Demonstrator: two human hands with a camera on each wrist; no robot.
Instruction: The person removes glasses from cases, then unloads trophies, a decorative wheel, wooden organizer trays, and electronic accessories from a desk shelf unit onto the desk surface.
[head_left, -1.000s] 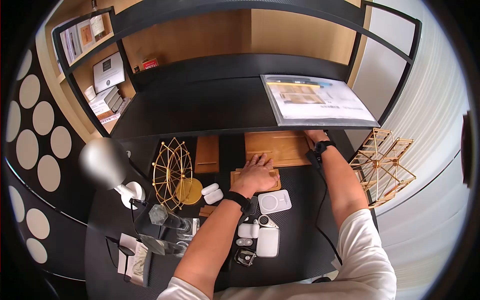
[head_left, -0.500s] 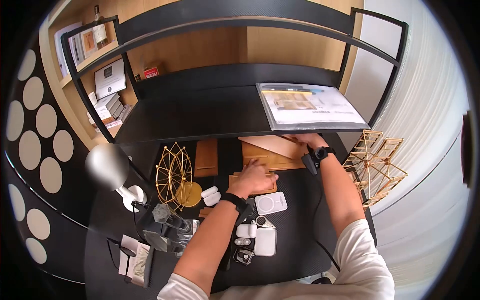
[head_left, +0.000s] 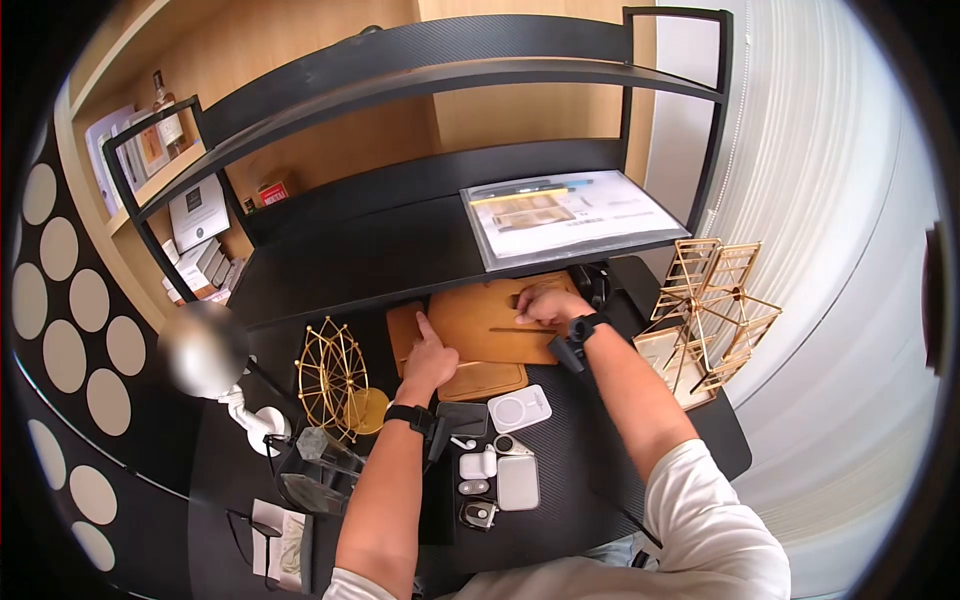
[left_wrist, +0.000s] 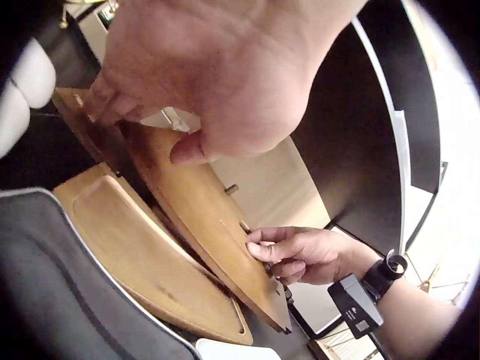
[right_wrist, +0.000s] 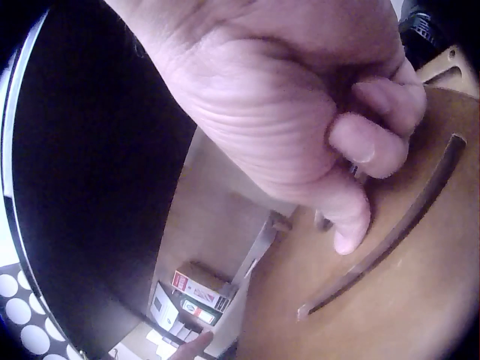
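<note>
Head view, near to far: white chargers (head_left: 518, 407) lie closest, then the left hand (head_left: 428, 362), index finger straight and steadying the left edge of the wooden board (head_left: 490, 322). Half a second ago that board lay under the shelf (head_left: 400, 250); now the right hand (head_left: 548, 304), fingers curled onto its slot, has drawn it out over the small tray (head_left: 490, 380).

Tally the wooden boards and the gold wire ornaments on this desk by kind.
Wooden boards: 3 (large slotted board under both hands, small tray, narrow board)
Gold wire ornaments: 2 (round one, folding one)
Total: 5
</note>
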